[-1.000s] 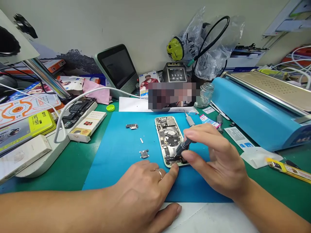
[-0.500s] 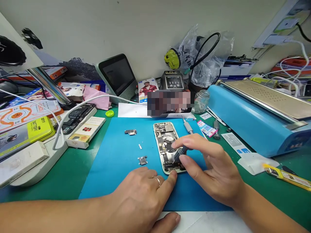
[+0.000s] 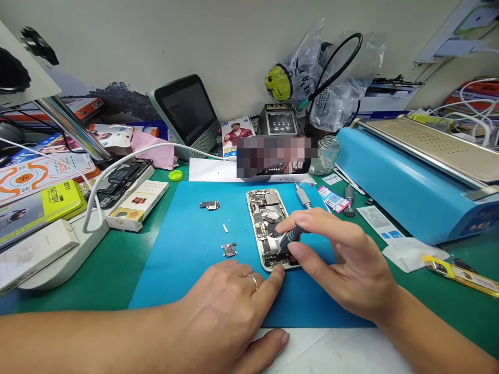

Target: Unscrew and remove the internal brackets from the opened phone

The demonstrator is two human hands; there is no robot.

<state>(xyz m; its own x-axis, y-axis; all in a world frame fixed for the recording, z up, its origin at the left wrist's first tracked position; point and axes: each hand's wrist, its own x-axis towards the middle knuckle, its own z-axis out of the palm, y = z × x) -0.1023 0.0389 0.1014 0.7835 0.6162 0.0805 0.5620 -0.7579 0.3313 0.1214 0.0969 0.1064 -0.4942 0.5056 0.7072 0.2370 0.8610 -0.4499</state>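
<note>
- Pinching a screwdriver (image 3: 290,239), my right hand (image 3: 351,265) arches over the opened phone (image 3: 270,215).
- Palm-down, my left hand (image 3: 232,306) lies loosely open, gripping nothing, fingertip against the phone's edge.

the right hand (image 3: 351,262) covers the upper end of the dark grey, ribbed hand tool (image 3: 290,239), whose tip is too small to make out against the opened, pale-rimmed phone (image 3: 270,215). that hand also hides part of the phone's right side, and the left hand (image 3: 234,301) covers a little of its bottom rim. coarse square blocks blur most of the dark, upright slab (image 3: 288,169) at the back. the left edge crops the white lamp head (image 3: 37,72); the right edge crops the blue, metal-topped machine (image 3: 405,182).
</note>
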